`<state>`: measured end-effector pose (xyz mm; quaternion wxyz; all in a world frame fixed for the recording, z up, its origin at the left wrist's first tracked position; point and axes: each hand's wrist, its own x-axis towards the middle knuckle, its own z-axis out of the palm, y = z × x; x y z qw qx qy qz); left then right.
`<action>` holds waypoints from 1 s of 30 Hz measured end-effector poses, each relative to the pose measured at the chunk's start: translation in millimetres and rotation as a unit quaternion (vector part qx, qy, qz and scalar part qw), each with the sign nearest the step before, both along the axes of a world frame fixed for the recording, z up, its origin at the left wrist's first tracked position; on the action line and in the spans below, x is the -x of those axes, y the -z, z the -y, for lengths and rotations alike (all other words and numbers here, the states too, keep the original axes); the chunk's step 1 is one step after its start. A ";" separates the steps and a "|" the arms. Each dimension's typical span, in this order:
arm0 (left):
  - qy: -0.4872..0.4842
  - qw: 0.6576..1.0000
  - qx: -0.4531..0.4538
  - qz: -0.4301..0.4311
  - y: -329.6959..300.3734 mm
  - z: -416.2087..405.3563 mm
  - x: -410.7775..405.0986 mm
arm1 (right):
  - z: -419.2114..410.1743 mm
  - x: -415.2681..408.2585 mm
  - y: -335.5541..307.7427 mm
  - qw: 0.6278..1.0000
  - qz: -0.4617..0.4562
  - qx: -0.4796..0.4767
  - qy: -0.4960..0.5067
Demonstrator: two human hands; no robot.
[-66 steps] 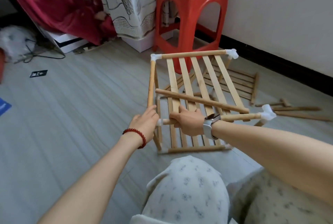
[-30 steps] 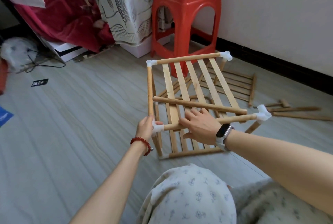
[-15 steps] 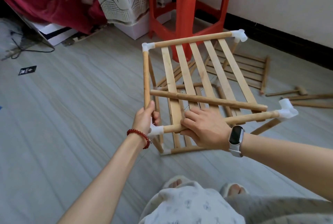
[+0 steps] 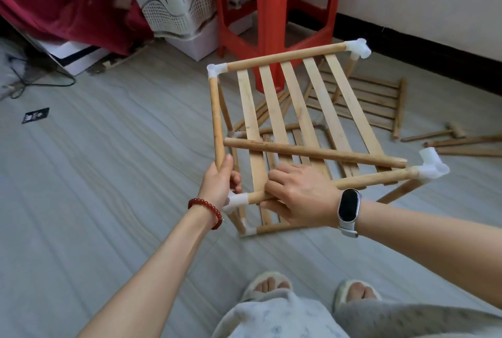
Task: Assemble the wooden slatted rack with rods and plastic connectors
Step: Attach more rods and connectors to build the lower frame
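1. i see the half-built rack (image 4: 288, 109) standing on the grey floor (image 4: 108, 174), at about 12 o'clock from my feet, its slatted top tilted toward me.
2. my left hand (image 4: 218, 183) has its grip wrapped around the left side rod (image 4: 216, 117), just above the near-left plastic connector (image 4: 237, 200).
3. my right hand (image 4: 301, 196) has its grip curled around the near front rod (image 4: 375, 178), fingers over the top and thumb beneath, close beside that same connector.
4. a loose rod (image 4: 312, 153) lies across the slats (image 4: 274, 109) at a slant, from 9 o'clock toward 3 o'clock, just beyond my right fingers.
5. white connectors sit at the top corners: far left (image 4: 216, 70), far right (image 4: 358, 48) and near right (image 4: 432, 166).
6. a spare slatted panel (image 4: 377, 101) lies flat on the floor at about 2 o'clock, behind the rack.
7. a small wooden mallet (image 4: 440, 134) and more rods (image 4: 467, 144) lie at 3 o'clock, well apart from the rack.
8. a red plastic stool (image 4: 271, 11) stands at 12 o'clock, right behind the rack.
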<state>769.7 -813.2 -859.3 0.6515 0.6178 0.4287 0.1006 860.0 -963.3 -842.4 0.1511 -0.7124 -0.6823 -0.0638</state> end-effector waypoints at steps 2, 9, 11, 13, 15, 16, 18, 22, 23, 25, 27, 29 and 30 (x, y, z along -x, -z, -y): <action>0.001 1.000 -0.025 -0.009 -0.5 2.8 -0.4 | -1.7 -3.9 -8.2 1.000 0.025 -0.002 0.007; 0.047 0.953 -0.258 -0.150 -5.8 2.9 1.9 | 11.8 -57.6 -23.7 0.946 0.027 0.173 0.273; 0.065 0.936 -0.293 -0.186 -10.6 1.6 0.2 | 17.2 -61.6 -26.2 0.944 0.023 0.198 0.264; 0.089 0.912 -0.330 -0.229 -14.6 -5.0 -0.1 | 18.5 -61.6 -33.8 0.956 0.006 0.142 0.257; 0.110 0.880 -0.371 -0.278 -20.6 -17.9 1.5 | 19.1 -62.5 -48.9 0.963 -0.014 0.047 0.264; 0.115 0.862 -0.391 -0.303 -24.6 -26.1 2.7 | 21.4 -63.5 -58.7 0.963 -0.023 0.009 0.269; 0.108 0.828 -0.427 -0.347 -32.4 -42.8 5.9 | 32.1 -67.2 -73.9 0.957 -0.042 -0.016 0.288; 0.072 0.799 -0.488 -0.344 -46.5 -46.5 3.3 | 73.3 -73.3 -74.2 0.918 -0.100 0.060 0.380; 0.092 0.805 -0.498 -0.309 -47.6 -36.7 -1.3 | 83.5 -73.5 -69.4 0.903 -0.127 0.079 0.402; 0.164 0.818 -0.506 -0.218 -45.3 -6.1 -12.7 | 100.4 -74.1 -57.6 0.880 -0.200 0.084 0.423; 0.256 0.824 -0.478 -0.163 -37.6 33.6 -23.7 | 111.8 -72.4 -48.3 0.857 -0.273 0.071 0.431; 0.337 0.807 -0.454 -0.170 -24.7 68.4 -33.0 | 120.2 -70.7 -41.8 0.835 -0.321 0.058 0.444; 0.362 0.787 -0.464 -0.185 -17.8 81.1 -37.1 | 124.9 -70.4 -39.0 0.824 -0.341 0.054 0.450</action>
